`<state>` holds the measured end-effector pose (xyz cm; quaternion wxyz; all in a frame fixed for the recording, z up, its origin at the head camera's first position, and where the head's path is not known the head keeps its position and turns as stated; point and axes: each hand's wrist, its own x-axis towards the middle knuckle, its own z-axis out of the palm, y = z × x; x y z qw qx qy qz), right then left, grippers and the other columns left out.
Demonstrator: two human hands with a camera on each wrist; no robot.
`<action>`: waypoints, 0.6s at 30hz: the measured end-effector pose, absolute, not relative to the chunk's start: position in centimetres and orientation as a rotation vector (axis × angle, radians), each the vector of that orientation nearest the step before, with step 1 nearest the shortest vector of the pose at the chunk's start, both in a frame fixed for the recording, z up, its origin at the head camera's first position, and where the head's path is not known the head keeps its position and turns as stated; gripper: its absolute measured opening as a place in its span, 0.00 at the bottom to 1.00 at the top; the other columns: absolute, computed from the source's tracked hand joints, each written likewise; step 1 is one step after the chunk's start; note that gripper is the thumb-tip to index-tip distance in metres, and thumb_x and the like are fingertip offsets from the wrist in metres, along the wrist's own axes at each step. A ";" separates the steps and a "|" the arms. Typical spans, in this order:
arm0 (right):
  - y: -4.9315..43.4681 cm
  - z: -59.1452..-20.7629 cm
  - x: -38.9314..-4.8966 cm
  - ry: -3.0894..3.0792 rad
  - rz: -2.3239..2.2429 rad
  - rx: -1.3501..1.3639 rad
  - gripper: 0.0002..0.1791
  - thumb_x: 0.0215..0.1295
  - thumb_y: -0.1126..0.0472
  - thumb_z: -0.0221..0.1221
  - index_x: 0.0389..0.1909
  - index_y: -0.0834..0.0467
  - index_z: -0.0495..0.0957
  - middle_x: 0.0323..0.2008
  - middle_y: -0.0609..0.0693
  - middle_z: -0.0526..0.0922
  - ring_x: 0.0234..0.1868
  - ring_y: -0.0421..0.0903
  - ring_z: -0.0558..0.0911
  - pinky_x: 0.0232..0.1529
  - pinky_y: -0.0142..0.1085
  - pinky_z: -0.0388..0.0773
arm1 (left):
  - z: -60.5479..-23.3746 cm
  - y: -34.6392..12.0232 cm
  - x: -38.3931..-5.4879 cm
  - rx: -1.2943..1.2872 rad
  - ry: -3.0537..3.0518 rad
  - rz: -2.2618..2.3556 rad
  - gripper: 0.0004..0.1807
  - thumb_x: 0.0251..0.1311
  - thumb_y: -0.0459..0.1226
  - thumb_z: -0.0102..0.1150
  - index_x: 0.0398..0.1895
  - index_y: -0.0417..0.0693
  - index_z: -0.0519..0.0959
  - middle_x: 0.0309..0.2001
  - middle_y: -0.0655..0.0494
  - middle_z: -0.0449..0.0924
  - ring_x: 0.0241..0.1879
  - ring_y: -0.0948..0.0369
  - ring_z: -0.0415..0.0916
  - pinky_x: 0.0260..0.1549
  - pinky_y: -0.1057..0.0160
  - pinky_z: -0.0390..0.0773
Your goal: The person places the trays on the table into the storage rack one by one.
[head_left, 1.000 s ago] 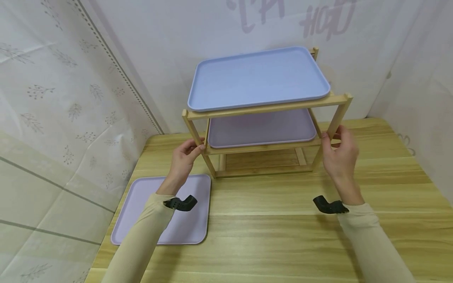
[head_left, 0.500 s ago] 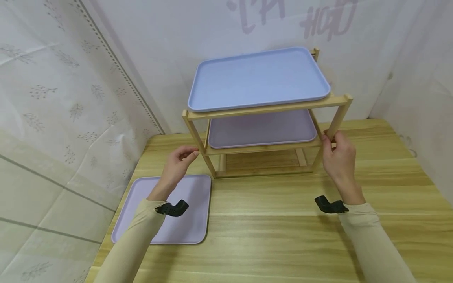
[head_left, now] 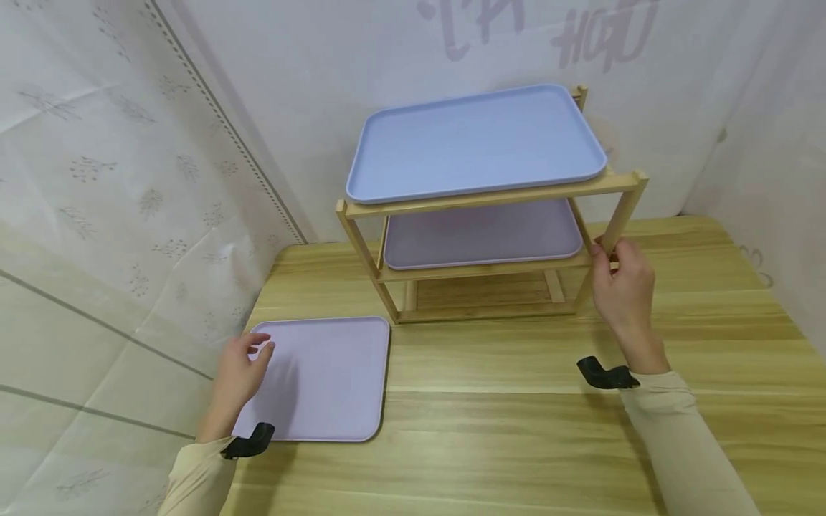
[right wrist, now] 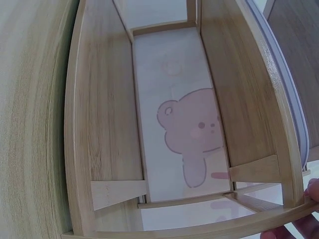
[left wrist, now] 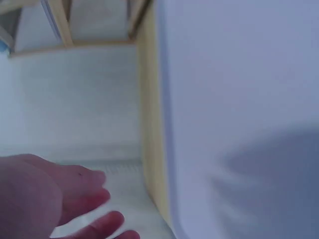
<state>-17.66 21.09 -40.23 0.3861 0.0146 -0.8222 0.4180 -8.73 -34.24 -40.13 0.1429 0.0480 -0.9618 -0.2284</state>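
A three-tier wooden rack [head_left: 484, 313] stands at the back of the table. On its top shelf rests a light-blue tray [head_left: 477, 143], and a purple tray [head_left: 484, 233] lies on the middle shelf. My right hand [head_left: 624, 294] grips the rack's right front post; its fingertips [right wrist: 311, 191] show at the frame in the right wrist view. Another purple tray [head_left: 329, 380] lies flat on the table, front left. Over that tray's left side hovers my left hand [head_left: 237, 376], fingers loosely bent and holding nothing. The left wrist view is blurred.
The wooden table [head_left: 503, 430] reaches toward a patterned curtain [head_left: 116, 236] on the left and a pale curtain behind the rack. The rack's bottom shelf [head_left: 480, 292] sits close to the tabletop.
My left hand has let go of the rack's left post and moved left and toward me, over the tray on the table. The right hand keeps its grip on the right post.
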 end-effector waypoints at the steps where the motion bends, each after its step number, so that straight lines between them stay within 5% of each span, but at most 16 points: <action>1: 21.1 -40.2 -17.6 -2.093 1.064 0.035 0.11 0.67 0.66 0.55 0.38 0.72 0.77 0.35 0.67 0.81 0.33 0.45 0.76 0.30 0.13 0.62 | -40.4 -34.9 -8.2 0.164 -2.786 -0.650 0.14 0.62 0.31 0.55 0.45 0.28 0.79 0.42 0.29 0.78 0.39 0.38 0.77 0.39 0.45 0.73; 4: 21.1 -40.2 -17.6 -2.095 1.064 0.024 0.11 0.67 0.66 0.55 0.39 0.72 0.78 0.35 0.67 0.81 0.32 0.47 0.76 0.30 0.16 0.62 | -41.2 -36.6 -7.1 0.233 -2.819 -0.577 0.16 0.61 0.31 0.53 0.47 0.24 0.77 0.43 0.24 0.76 0.40 0.35 0.76 0.40 0.40 0.72; 11: 21.2 -40.4 -17.6 -2.103 1.066 -0.001 0.11 0.66 0.65 0.56 0.39 0.71 0.78 0.36 0.67 0.81 0.33 0.21 0.67 0.30 0.18 0.63 | -43.1 -38.7 -5.9 0.247 -2.868 -0.406 0.15 0.57 0.26 0.51 0.42 0.16 0.76 0.38 0.18 0.75 0.42 0.26 0.70 0.45 0.35 0.69; 18: 21.2 -40.4 -17.7 -2.099 1.060 0.015 0.11 0.67 0.65 0.55 0.40 0.71 0.78 0.36 0.67 0.80 0.34 0.19 0.66 0.30 0.15 0.63 | -43.8 -39.5 -5.0 0.322 -2.931 -0.331 0.11 0.53 0.26 0.47 0.32 0.20 0.76 0.31 0.22 0.74 0.36 0.29 0.71 0.37 0.36 0.69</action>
